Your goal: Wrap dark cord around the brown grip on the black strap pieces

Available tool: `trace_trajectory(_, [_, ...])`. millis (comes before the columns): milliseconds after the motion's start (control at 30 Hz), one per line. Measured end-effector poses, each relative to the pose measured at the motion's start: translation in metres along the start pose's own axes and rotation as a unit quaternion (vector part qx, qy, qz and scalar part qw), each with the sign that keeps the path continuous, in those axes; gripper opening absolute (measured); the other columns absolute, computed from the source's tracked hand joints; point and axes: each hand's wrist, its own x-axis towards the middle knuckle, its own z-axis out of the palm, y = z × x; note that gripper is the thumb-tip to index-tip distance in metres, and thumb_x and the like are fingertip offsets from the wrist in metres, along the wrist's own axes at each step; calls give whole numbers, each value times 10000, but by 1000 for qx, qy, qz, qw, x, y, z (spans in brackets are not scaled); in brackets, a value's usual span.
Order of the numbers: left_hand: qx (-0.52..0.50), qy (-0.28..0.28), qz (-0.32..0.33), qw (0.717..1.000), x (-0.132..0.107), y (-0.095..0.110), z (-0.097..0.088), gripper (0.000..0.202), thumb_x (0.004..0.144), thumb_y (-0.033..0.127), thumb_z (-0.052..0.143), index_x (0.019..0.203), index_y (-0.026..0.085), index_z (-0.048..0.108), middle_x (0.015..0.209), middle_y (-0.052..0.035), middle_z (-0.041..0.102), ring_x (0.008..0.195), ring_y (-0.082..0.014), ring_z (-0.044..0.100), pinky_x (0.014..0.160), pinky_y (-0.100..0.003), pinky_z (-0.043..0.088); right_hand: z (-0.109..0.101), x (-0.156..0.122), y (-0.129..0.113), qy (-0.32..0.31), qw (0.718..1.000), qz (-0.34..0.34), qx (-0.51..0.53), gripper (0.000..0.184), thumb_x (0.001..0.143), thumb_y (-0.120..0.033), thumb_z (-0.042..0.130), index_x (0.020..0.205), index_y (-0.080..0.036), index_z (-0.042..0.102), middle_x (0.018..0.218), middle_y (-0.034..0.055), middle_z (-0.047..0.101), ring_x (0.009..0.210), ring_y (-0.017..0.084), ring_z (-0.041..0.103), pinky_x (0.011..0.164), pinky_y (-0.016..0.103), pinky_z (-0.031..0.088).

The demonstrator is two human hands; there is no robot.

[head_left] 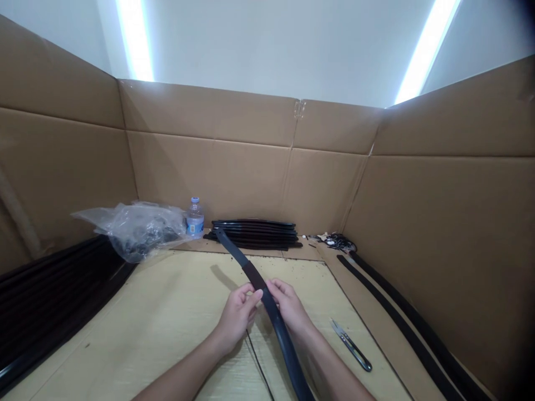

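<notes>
A long, curved, glossy black strip (284, 340) runs from the bottom edge up toward the back, raised over the table. Around its upper part sits a dark brown band (253, 274); beyond that the strip is flat, with a small hole near its tip. My left hand (239, 312) is closed on the strip's left edge just below the band, thumb on top. From the other side my right hand (288, 303) pinches the right edge, its fingertips partly hidden behind the strip. A thin dark cord (258, 359) hangs below my left hand; its upper end is hidden.
Thread snips (351, 345) lie right of my right arm. Black strips (397, 312) run along the right side, more (62, 306) along the left. A stack of black pieces (254, 233), a water bottle (195, 218) and a plastic bag (142, 228) stand by the cardboard wall (209, 167).
</notes>
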Motion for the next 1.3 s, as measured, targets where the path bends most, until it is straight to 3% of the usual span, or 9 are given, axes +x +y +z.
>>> trace_trajectory(67, [5,-1,3,1000,-2,2,2,320,805,457,609,766,180,453,448,114,241,377,-47,168,371,-194,117,0,-1,-4,-5,998,-53,-18,335,747,-484,668,703,-154,626,646,-10,589,599,117,526,557,213,398])
trace_trajectory(167, [20,-4,22,1000,-6,4,5,301,819,434,599,771,168,466,471,102,278,395,-48,195,384,-198,131,1,-4,-9,-25,997,-76,-23,292,770,-452,660,805,-162,684,750,19,649,699,152,565,646,236,423])
trace_trajectory(633, [37,4,45,998,-10,7,11,306,801,409,622,715,153,479,531,80,315,432,-48,236,429,-198,163,0,-5,-8,-34,996,-86,12,270,781,-401,666,744,-135,689,647,5,603,602,118,504,565,219,385])
trace_trajectory(767, [30,13,38,999,-10,6,11,314,791,407,631,693,152,477,517,79,320,429,-48,235,425,-201,151,0,-5,-3,-13,997,-49,60,306,795,-417,650,675,-136,662,555,-32,521,479,67,388,438,186,276])
trace_trajectory(900, [17,-7,35,999,-9,7,10,292,807,412,618,752,146,509,497,90,297,414,-45,221,413,-196,142,-1,-3,0,-6,994,-28,103,283,782,-417,665,774,-136,696,672,12,630,568,93,524,494,180,385])
trace_trajectory(1033, [-16,-20,36,999,-7,9,6,302,798,426,627,777,150,506,466,105,290,377,-36,197,389,-185,140,0,-2,2,8,993,14,117,306,746,-452,685,771,-149,654,554,-20,601,429,88,519,406,184,402])
trace_trajectory(1167, [-29,-39,43,998,-4,10,0,307,801,427,623,820,138,522,492,63,449,356,-29,245,372,-178,145,1,-9,-1,-75,985,103,118,366,791,-529,590,798,-163,587,540,10,637,365,132,552,332,217,425])
trace_trajectory(1300, [-35,-44,43,997,1,9,-7,347,758,427,674,876,132,536,528,59,479,351,-13,218,373,-177,123,-1,-14,-6,-161,969,166,86,501,846,-607,437,793,-136,600,392,-11,552,236,80,382,232,164,269])
